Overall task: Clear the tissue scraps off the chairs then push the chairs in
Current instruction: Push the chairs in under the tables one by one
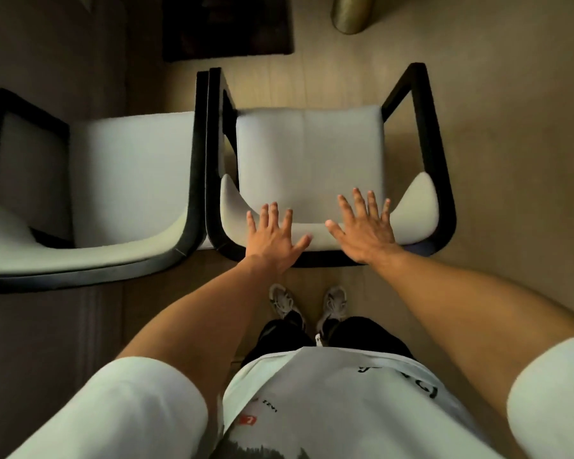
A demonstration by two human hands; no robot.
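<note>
Two armchairs with pale grey cushions and black frames stand side by side below me, seen from behind and above. My left hand (272,236) and my right hand (365,226) reach over the curved backrest of the right chair (309,154), fingers spread and straight, palms down at the backrest's top edge. The left chair (126,180) stands close against it, their black arms nearly touching. I see no tissue scrap on either seat.
A dark rug or mat (227,26) lies on the wooden floor beyond the chairs. A gold cylindrical leg or base (353,14) stands at the top right. My shoes (309,303) are just behind the right chair.
</note>
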